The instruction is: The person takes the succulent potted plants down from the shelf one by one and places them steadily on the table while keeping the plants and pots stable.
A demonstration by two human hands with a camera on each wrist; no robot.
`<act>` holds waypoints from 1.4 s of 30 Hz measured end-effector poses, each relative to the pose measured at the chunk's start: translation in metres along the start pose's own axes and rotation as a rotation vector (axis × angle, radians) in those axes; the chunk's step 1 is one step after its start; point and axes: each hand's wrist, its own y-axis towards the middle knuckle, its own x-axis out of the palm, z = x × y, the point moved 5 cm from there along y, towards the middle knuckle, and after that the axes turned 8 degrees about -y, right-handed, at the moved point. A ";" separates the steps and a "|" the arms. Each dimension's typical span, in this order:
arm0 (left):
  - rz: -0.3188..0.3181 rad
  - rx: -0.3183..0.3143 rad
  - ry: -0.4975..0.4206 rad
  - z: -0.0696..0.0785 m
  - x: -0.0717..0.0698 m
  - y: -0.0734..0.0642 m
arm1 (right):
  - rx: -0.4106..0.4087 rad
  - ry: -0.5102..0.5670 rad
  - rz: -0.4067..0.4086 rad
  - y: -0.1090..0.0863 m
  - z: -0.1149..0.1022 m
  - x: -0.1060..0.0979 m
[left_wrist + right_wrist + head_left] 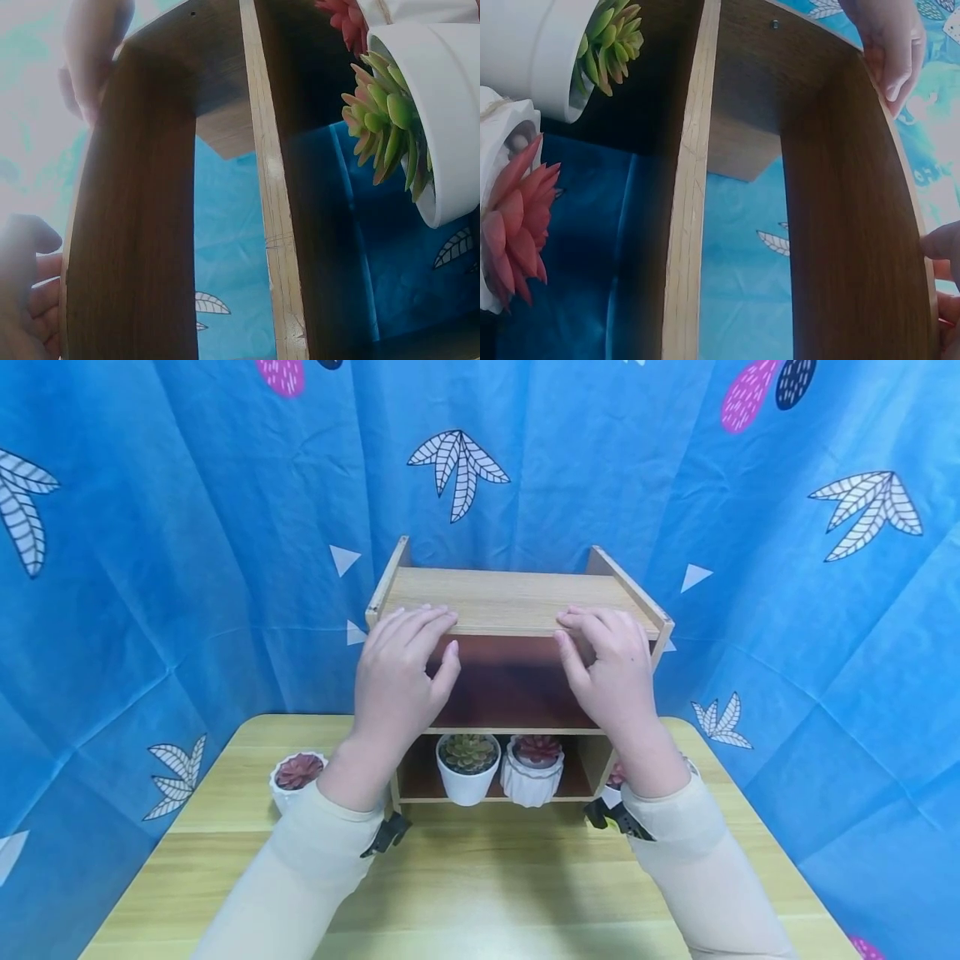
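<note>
A small wooden shelf (517,593) stands upright on the table, with raised sides around its top board. Over the front left part of that board my left hand (397,672) rests, its fingers lying on top. My right hand (611,664) touches the board's front edge at the right, fingers slightly bent. Both wrist views show the hands along the board's upper face, neither wrapped round it. On the lower tier sit a green succulent in a smooth white pot (468,777) and a red succulent in a ribbed white pot (532,777). The middle tier (513,685) shows bare wood.
Left of the shelf, partly behind my left forearm, stands a potted red succulent (298,772). Another red succulent (615,777) is mostly hidden by my right wrist. A blue patterned curtain (225,527) surrounds the light wooden table (480,885).
</note>
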 end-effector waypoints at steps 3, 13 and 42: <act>-0.004 -0.003 -0.002 0.000 0.000 0.000 | 0.008 -0.006 -0.005 0.000 0.000 0.000; -0.009 -0.011 -0.004 -0.002 0.000 -0.001 | 0.011 -0.023 0.047 0.001 -0.004 0.001; -0.028 -0.029 0.001 -0.002 0.001 -0.002 | -0.016 0.041 0.146 -0.027 -0.005 -0.017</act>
